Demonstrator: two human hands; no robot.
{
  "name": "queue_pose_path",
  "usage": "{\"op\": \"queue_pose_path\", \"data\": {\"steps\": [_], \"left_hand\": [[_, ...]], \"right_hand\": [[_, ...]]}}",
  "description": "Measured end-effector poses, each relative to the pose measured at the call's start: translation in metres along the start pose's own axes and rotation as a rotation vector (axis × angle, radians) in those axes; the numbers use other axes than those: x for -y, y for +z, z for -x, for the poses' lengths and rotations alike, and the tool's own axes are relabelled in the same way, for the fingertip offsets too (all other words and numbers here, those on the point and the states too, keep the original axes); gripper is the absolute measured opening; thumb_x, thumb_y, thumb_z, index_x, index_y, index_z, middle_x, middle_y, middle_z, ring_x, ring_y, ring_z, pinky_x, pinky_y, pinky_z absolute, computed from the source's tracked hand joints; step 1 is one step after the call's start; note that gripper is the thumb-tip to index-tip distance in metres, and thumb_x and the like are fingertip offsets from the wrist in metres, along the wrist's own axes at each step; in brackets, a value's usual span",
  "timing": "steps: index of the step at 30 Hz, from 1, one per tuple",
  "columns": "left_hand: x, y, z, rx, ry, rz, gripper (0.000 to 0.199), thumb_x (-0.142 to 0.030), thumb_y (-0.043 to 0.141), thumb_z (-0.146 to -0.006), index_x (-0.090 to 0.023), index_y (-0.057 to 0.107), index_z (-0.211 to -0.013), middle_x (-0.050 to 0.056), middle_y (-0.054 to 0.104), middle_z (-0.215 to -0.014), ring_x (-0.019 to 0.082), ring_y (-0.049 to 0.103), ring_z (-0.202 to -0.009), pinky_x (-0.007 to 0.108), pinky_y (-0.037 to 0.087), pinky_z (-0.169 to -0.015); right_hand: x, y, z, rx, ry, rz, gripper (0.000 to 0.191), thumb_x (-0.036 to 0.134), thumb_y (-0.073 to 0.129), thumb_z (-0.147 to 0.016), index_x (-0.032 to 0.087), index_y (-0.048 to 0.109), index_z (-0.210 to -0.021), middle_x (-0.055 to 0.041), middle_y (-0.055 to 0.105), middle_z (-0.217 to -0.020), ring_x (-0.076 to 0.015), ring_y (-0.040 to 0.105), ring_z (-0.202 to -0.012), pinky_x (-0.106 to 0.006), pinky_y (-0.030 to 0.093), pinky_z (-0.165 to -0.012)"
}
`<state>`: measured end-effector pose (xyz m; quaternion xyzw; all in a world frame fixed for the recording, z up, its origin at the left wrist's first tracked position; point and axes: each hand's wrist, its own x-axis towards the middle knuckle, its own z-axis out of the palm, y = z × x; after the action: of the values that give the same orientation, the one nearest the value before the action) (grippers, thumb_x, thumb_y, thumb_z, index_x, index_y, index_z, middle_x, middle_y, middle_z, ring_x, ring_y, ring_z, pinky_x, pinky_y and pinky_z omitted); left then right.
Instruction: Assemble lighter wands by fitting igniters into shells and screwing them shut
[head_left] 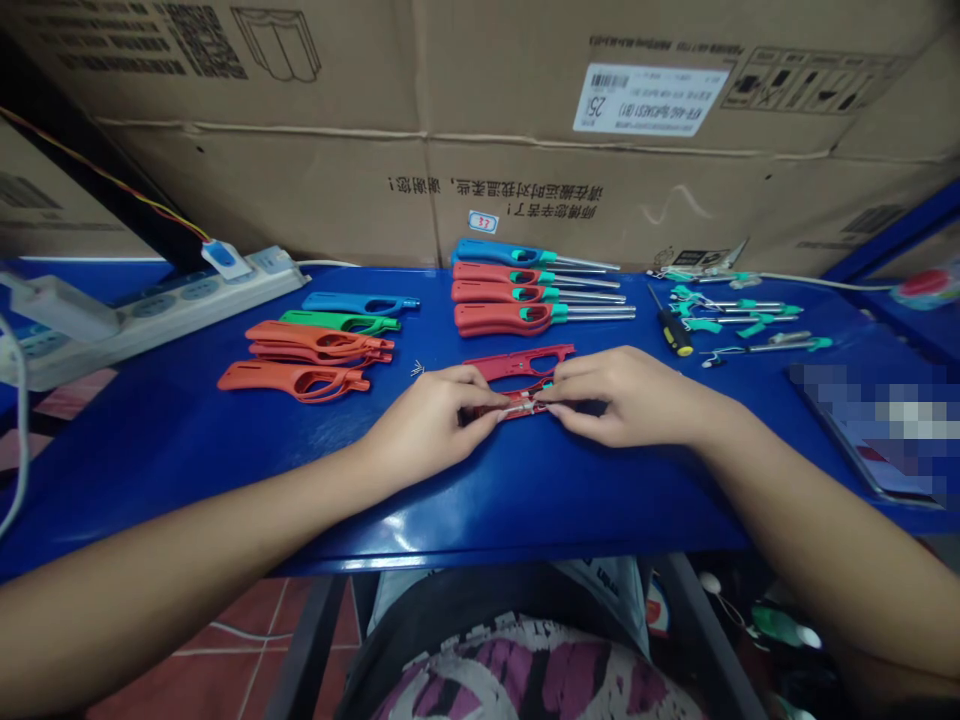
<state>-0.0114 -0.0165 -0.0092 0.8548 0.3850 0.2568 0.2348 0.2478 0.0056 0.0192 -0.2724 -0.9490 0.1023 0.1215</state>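
Observation:
Near the table's front, my left hand (459,412) and my right hand (619,395) meet over an open red lighter casing half (517,396). Thumb and forefinger of my left hand pinch at its left part, where a thin pale piece lies inside. The closed fingers of my right hand grip its right end, by a bit of teal plastic. My fingers hide much of this casing. Just behind it lies another red casing half (517,364), inner side up. A few small screws (418,369) lie left of that.
Casings in orange (255,377), green (330,321) and blue (352,302) lie left, beside a power strip (187,297). Assembled lighters (495,318) sit at the back. To the right are a screwdriver (675,332), several metal-tube parts (765,345) and a blurred flat device (870,430). A cardboard box (337,190) stands behind.

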Motion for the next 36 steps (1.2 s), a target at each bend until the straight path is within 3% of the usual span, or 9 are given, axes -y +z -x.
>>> {"op": "queue_pose_path", "data": {"steps": [4,9,13,19,26,32,36], "left_hand": [[0.000,0.000,0.001,-0.008,-0.015,0.002,0.025,-0.016,0.065,-0.092,-0.022,0.078,-0.113,0.004,0.071,-0.096,0.013,0.067,-0.074,0.026,0.052,-0.068],[0.001,-0.002,0.001,-0.027,0.003,-0.003,0.017,-0.018,0.066,-0.090,-0.017,0.078,-0.102,0.003,0.071,-0.090,0.013,0.066,-0.074,0.025,0.053,-0.067],[0.002,-0.006,-0.001,-0.027,0.016,-0.026,0.016,-0.021,0.066,-0.090,-0.015,0.078,-0.099,0.005,0.071,-0.092,0.014,0.066,-0.075,0.025,0.053,-0.068],[0.003,-0.011,-0.002,-0.002,0.046,-0.072,0.016,-0.024,0.066,-0.092,-0.016,0.078,-0.098,0.005,0.071,-0.091,0.015,0.067,-0.077,0.027,0.053,-0.070],[0.006,-0.011,-0.003,0.003,0.057,-0.054,0.017,-0.027,0.067,-0.093,-0.018,0.080,-0.098,0.004,0.072,-0.092,0.015,0.068,-0.078,0.027,0.054,-0.074],[0.007,-0.009,-0.004,-0.017,0.052,-0.049,0.017,-0.028,0.068,-0.092,-0.017,0.081,-0.097,0.005,0.072,-0.092,0.015,0.068,-0.078,0.027,0.055,-0.075],[0.006,-0.009,-0.004,-0.016,0.044,-0.041,0.017,-0.028,0.068,-0.093,-0.017,0.081,-0.096,0.006,0.072,-0.092,0.015,0.068,-0.077,0.027,0.055,-0.074]], "right_hand": [[-0.016,0.001,0.001,-0.178,0.125,0.089,0.025,0.024,0.053,-0.095,0.018,0.075,-0.106,-0.0071,0.071,-0.100,-0.0205,0.068,-0.087,-0.031,0.049,-0.072],[-0.043,0.003,0.005,-0.058,0.202,0.067,0.025,0.018,0.053,-0.092,0.022,0.071,-0.109,-0.0098,0.061,-0.118,-0.0225,0.064,-0.097,-0.034,0.051,-0.080],[-0.050,0.004,0.005,-0.059,0.191,-0.036,0.010,0.021,0.058,-0.090,0.020,0.067,-0.096,-0.0107,0.058,-0.115,-0.0245,0.061,-0.104,-0.038,0.050,-0.090],[-0.040,-0.004,0.004,-0.102,0.158,-0.078,0.010,0.025,0.062,-0.090,0.019,0.062,-0.099,-0.0088,0.060,-0.105,-0.0226,0.058,-0.098,-0.035,0.047,-0.086],[-0.021,-0.017,0.006,0.170,0.179,-0.257,0.010,0.026,0.067,-0.088,0.018,0.063,-0.091,-0.0018,0.062,-0.087,-0.0121,0.053,-0.070,-0.025,0.041,-0.064],[-0.015,-0.017,0.004,0.189,0.203,-0.268,0.013,0.024,0.066,-0.089,0.017,0.060,-0.081,-0.0001,0.059,-0.078,-0.0104,0.052,-0.067,-0.023,0.040,-0.061],[-0.014,-0.018,0.003,0.198,0.211,-0.306,0.007,0.023,0.064,-0.089,0.016,0.064,-0.091,0.0002,0.061,-0.077,-0.0104,0.053,-0.066,-0.023,0.040,-0.060]]}}
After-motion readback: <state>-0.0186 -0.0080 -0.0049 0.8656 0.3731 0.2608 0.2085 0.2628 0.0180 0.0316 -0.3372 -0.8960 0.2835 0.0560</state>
